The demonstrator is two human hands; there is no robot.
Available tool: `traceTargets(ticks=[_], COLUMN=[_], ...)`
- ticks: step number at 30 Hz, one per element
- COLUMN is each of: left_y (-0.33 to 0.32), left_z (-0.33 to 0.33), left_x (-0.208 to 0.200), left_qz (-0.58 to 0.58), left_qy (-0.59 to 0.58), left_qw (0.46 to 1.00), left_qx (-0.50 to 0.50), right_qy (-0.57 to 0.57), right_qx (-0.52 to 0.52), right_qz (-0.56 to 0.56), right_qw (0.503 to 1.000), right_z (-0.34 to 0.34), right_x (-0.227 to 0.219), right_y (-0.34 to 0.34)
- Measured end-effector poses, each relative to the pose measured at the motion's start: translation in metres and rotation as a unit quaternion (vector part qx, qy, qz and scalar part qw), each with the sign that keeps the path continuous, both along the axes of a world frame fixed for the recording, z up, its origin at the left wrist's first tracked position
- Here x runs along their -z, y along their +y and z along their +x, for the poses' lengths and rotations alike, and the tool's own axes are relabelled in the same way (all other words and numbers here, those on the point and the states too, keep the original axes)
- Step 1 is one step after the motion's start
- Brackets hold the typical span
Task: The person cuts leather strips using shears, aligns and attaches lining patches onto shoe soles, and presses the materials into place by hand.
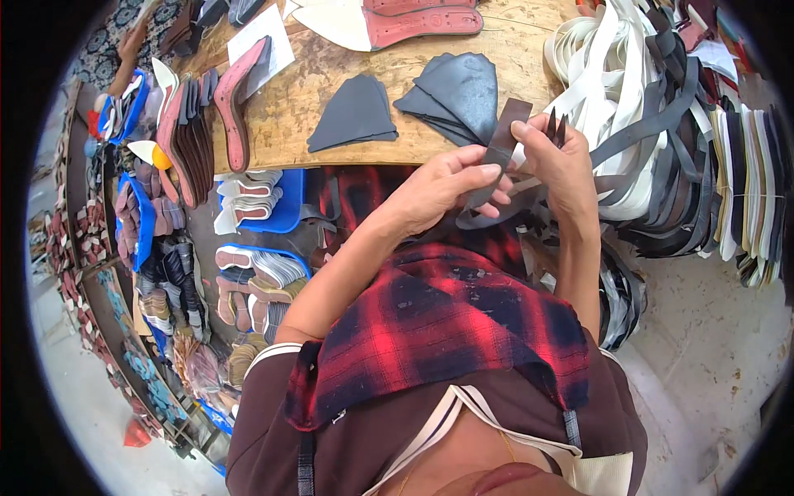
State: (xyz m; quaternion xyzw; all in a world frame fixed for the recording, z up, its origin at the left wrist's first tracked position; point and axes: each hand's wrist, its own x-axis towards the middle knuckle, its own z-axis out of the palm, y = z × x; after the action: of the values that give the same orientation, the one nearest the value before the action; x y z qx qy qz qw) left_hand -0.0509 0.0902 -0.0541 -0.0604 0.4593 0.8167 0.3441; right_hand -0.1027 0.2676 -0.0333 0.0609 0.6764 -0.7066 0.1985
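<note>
Above the near table edge I hold a narrow dark strip (507,132), leather-like and brown-black, tilted upward. My left hand (438,190) pinches its lower part between thumb and fingers. The thumb of my right hand (571,169) presses the strip's upper side. Two dark pointed blades (556,130), like those of small thread snips, stick up from the same hand; their handle is hidden in the palm. On the table just beyond lie a stack of dark grey cut pieces (356,112) and another fanned stack (463,91), shinier on top.
White and dark straps (591,66) heap over the right of the wooden table (289,124). Bundled strips (744,174) hang at far right. Red insoles (422,21) lie at the back; more shoe parts (186,124) line the left edge. Blue bins (285,198) sit below.
</note>
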Motion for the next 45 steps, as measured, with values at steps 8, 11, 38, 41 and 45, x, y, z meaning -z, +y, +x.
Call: traceTargets(ticks=[8,11,38,41,45], left_y=[-0.007,-0.012,0.016,0.012,0.016], left_z=[-0.005,-0.001,-0.016,-0.020,-0.020], left_x=[-0.002,-0.002,-0.011,-0.030,-0.033], left_qz=[-0.048,-0.073,-0.280,-0.191,-0.266], left_qy=[0.039,0.057,0.466,0.249,0.299], left_qw=[0.998,0.994,0.837,0.948,0.915], left_qx=[-0.030,-0.060,-0.067,-0.040,-0.045], right_qy=[0.060,0.189,0.328,0.418,0.447], right_qx=[0.041,0.059,-0.029,-0.067,-0.109], right_qz=[0.107,0.171,0.305,0.300,0.363], right_qw=[0.992,0.965,0.894,0.855,0.810], right_z=[-0.005,-0.005,0.038,0.025,0.020], right_x=[0.011,0.008,-0.015,-0.019,-0.020], right_y=[0.005,-0.013,0.024,0.016,0.016])
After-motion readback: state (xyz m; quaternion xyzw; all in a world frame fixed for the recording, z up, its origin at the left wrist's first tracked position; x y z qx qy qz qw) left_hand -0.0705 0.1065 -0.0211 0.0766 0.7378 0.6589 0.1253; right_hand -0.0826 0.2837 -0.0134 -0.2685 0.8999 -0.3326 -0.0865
